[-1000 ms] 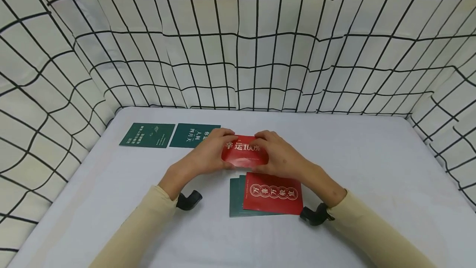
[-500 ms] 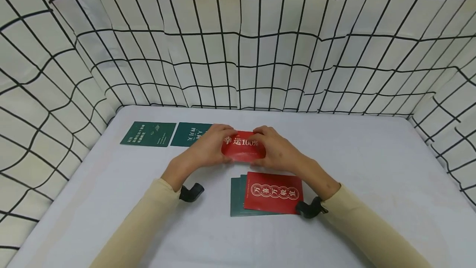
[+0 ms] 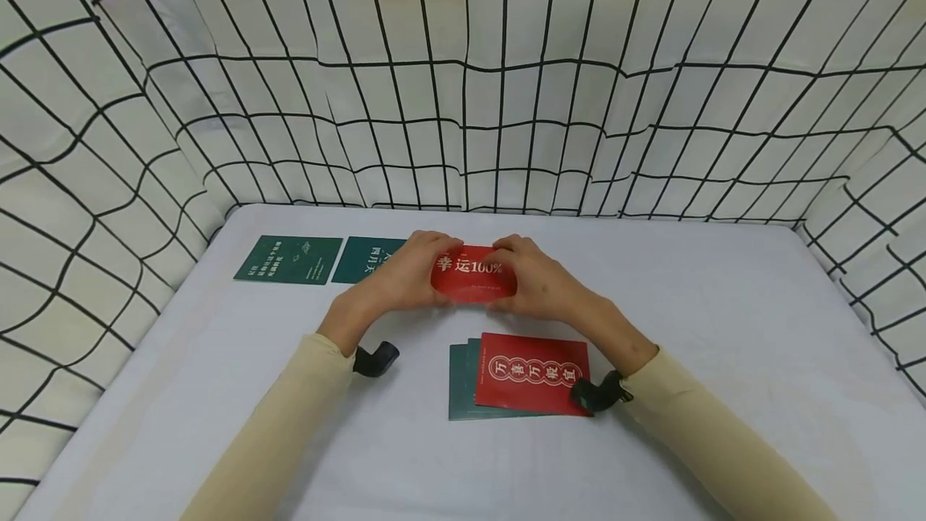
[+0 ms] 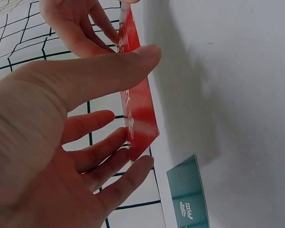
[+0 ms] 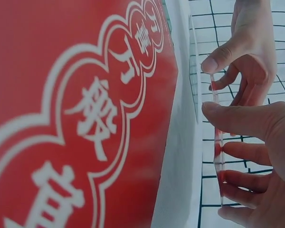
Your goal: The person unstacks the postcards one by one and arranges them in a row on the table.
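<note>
A red card [image 3: 473, 288] with pale lettering and "100%" is held between both hands over the white table. My left hand [image 3: 408, 276] grips its left side, thumb along the near edge and fingers behind the far edge. On the other side my right hand [image 3: 541, 284] grips it the same way. The left wrist view shows the card [image 4: 143, 111] above the tabletop with its shadow beside it; from the right wrist it appears nearly edge-on. Nearer the body lies a second red card [image 3: 531, 396] with ringed characters, on top of green cards [image 3: 459, 384].
Two dark green cards lie side by side at the back left: one fully visible [image 3: 289, 260], the other [image 3: 358, 257] partly covered by my left hand. The white table [image 3: 723, 328] ends at white walls with black netting [image 3: 499, 95] at the back and sides.
Both hands have carried the red card a little farther from the body, toward the back of the table. My left hand now covers more of the second green card.
</note>
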The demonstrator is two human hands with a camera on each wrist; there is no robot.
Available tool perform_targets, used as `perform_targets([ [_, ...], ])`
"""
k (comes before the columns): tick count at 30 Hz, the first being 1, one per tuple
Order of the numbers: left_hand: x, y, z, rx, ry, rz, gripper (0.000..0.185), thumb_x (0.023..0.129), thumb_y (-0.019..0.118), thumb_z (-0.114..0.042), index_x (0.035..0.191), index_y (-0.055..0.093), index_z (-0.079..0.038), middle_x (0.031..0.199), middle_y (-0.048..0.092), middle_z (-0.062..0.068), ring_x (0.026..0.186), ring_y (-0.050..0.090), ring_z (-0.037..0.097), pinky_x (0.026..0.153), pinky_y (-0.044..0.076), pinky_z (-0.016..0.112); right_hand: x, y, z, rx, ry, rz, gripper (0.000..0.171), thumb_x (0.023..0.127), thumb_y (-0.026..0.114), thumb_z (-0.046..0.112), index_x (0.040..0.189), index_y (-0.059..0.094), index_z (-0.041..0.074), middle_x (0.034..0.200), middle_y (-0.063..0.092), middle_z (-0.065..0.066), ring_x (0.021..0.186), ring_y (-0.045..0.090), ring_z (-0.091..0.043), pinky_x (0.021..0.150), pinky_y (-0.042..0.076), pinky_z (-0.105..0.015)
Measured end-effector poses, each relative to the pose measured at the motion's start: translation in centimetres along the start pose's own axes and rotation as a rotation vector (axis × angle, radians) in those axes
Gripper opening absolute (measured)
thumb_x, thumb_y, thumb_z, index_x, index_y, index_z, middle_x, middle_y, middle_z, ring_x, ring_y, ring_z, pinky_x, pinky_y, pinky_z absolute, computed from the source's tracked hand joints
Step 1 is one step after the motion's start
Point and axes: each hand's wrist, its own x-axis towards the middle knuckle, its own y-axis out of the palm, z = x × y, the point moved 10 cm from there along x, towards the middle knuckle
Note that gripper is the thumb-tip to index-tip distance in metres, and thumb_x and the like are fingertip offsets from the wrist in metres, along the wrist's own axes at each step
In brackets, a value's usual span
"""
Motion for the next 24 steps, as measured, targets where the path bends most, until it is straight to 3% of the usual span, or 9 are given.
perform_targets([
  [10, 0.6, 0.1, 0.2, -0.012, 0.021, 0.037, 0.092, 0.079, 0.090, -0.017, 0.157, 0.042, -0.006, 0.158, 0.046, 0.015, 0.148, 0.040, 0.034, 0.108, 0.056, 0.051, 0.3, -0.3, -0.8, 0.019, 0.005, 0.004, 0.069, 0.080, 0.090, 0.026, 0.142, 0.063, 0.015, 0.153, 0.050, -0.010, 0.140, 0.048, -0.029, 0.099, 0.062, -0.045],
  [24, 1.5, 0.3, 1.0, -0.001, -0.039, 0.039, 0.093, 0.078, 0.091, -0.023, 0.157, 0.043, -0.010, 0.158, 0.048, 0.012, 0.147, 0.043, 0.032, 0.112, 0.053, 0.051, 1.0, 0.0, -1.7, 0.064, -0.004, 0.040, 0.066, 0.083, 0.087, 0.025, 0.143, 0.061, 0.014, 0.156, 0.048, -0.012, 0.142, 0.047, -0.030, 0.107, 0.057, -0.047],
])
